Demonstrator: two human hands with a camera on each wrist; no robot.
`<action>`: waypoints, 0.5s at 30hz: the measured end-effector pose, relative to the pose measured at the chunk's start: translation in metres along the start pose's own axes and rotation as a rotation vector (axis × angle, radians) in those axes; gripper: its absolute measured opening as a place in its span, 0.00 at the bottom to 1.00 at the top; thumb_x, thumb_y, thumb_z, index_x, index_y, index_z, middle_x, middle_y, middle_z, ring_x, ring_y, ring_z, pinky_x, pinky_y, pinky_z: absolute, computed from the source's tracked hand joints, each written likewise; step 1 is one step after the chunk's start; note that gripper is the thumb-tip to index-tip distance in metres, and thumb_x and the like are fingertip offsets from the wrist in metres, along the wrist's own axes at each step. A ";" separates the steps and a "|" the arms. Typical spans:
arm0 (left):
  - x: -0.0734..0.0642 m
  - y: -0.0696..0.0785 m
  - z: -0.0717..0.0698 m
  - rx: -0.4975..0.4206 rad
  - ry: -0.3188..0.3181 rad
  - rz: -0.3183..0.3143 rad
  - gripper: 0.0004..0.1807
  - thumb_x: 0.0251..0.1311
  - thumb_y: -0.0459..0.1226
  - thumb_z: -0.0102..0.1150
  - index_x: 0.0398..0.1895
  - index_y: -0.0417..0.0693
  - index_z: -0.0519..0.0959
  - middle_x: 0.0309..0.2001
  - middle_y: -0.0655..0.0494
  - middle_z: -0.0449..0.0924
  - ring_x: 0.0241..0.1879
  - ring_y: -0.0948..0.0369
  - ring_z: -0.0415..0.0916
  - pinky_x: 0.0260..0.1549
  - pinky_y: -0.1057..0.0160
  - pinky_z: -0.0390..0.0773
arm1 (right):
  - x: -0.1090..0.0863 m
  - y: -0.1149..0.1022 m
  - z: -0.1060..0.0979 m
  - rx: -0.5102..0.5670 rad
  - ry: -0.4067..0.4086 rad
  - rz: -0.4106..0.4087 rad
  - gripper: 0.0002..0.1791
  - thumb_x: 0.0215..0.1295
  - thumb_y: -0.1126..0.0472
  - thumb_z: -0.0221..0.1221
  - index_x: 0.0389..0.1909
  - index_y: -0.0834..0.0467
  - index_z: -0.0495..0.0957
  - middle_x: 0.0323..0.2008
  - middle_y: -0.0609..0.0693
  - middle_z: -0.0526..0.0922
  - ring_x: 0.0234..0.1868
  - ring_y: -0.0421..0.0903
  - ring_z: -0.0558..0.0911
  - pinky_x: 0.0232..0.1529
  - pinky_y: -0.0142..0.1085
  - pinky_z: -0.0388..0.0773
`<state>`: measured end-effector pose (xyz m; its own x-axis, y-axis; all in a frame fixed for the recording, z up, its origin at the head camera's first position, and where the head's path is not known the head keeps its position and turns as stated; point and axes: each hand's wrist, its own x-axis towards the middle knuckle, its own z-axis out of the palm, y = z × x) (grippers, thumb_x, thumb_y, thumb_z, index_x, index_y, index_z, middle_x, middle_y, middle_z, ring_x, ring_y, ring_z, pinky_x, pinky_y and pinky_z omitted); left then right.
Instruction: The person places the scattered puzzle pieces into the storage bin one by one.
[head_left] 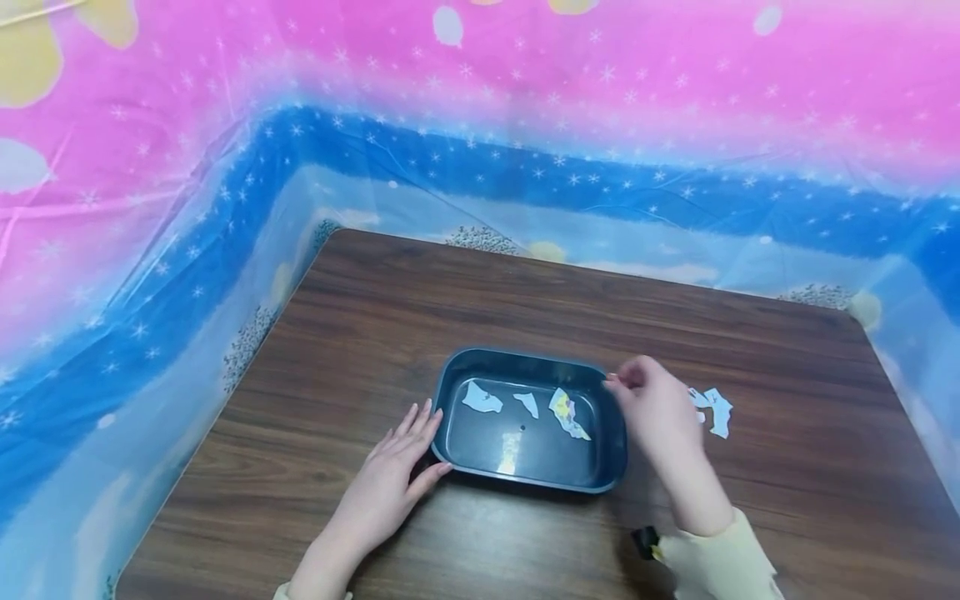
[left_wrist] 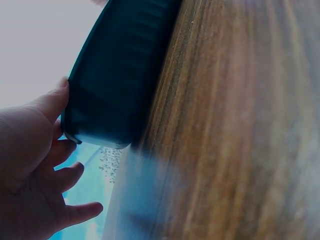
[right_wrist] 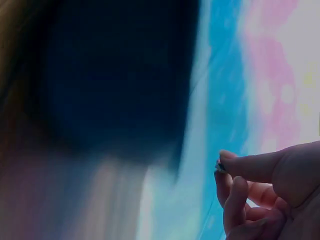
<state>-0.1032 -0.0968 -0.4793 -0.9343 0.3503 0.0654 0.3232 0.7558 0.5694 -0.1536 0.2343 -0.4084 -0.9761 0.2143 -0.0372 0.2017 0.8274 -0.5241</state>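
Observation:
A dark blue-grey plastic tray (head_left: 480, 442) rests on the table with three torn paper pieces inside: a white one (head_left: 482, 398) at left, a thin sliver (head_left: 529, 406) and one with yellow and purple print (head_left: 567, 414). My left hand (head_left: 390, 487) touches the tray's left end, fingers spread along the side, thumb at the front rim. Over the tray's right rim, my right hand (head_left: 663, 408) pinches a tiny paper scrap (right_wrist: 220, 167) between thumb and forefinger. The hand hides part of that rim in the head view.
Several more torn paper pieces (head_left: 720, 412) lie on the wooden table (head_left: 810, 467) right of the tray, partly behind the right hand. A small black object (head_left: 645, 542) shows by the right sleeve. A patterned pink and blue cloth (head_left: 480, 158) hangs behind the table.

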 end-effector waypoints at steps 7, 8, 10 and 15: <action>0.000 0.000 -0.001 0.002 -0.023 -0.020 0.38 0.70 0.54 0.59 0.77 0.46 0.64 0.78 0.50 0.55 0.78 0.52 0.50 0.72 0.39 0.58 | -0.007 -0.075 0.056 -0.059 -0.145 -0.193 0.06 0.65 0.57 0.70 0.31 0.51 0.83 0.28 0.43 0.85 0.26 0.42 0.79 0.25 0.39 0.76; 0.000 0.000 -0.001 0.001 -0.031 -0.025 0.38 0.70 0.54 0.59 0.77 0.47 0.64 0.78 0.50 0.54 0.78 0.53 0.50 0.72 0.39 0.58 | -0.009 -0.082 0.065 -0.071 -0.180 -0.211 0.06 0.65 0.57 0.70 0.30 0.51 0.83 0.27 0.43 0.85 0.26 0.42 0.79 0.25 0.39 0.76; 0.000 0.000 -0.001 0.000 -0.039 -0.027 0.38 0.70 0.55 0.59 0.77 0.47 0.64 0.78 0.51 0.54 0.78 0.53 0.49 0.72 0.39 0.58 | -0.011 -0.094 0.082 -0.100 -0.250 -0.233 0.06 0.65 0.57 0.69 0.29 0.50 0.84 0.27 0.43 0.84 0.27 0.42 0.80 0.27 0.40 0.78; 0.001 0.001 -0.001 0.001 -0.022 -0.013 0.38 0.70 0.54 0.59 0.77 0.48 0.64 0.78 0.51 0.55 0.78 0.54 0.50 0.71 0.39 0.59 | -0.015 -0.113 0.109 -0.165 -0.384 -0.236 0.08 0.66 0.60 0.67 0.26 0.50 0.84 0.24 0.42 0.82 0.26 0.42 0.78 0.29 0.40 0.79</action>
<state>-0.1044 -0.0961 -0.4778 -0.9351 0.3522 0.0401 0.3111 0.7613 0.5689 -0.1708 0.0806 -0.4417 -0.9501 -0.1710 -0.2610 -0.0496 0.9086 -0.4148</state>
